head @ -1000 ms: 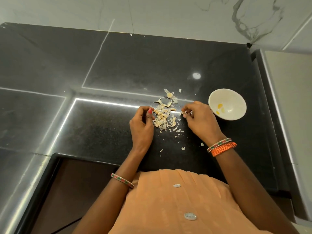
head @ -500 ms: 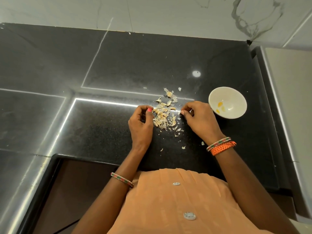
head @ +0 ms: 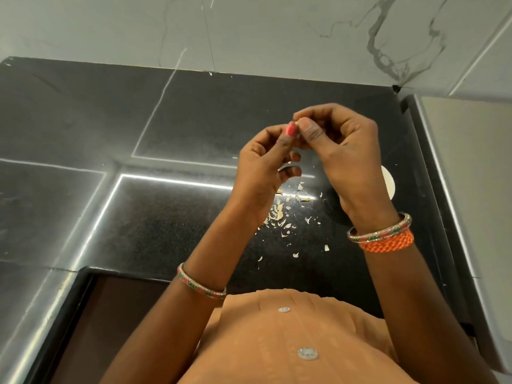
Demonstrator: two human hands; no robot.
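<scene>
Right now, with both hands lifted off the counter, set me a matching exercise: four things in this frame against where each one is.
Things:
1. garlic piece
2. white bowl
3. garlic skins
4. orange band

Places:
a. scattered on the black counter
b. worn round the right wrist
c. pinched between the fingertips of the left hand and the right hand
d. mostly hidden behind the right wrist

Pairs: 1-c, 2-d, 3-a, 4-b.
</scene>
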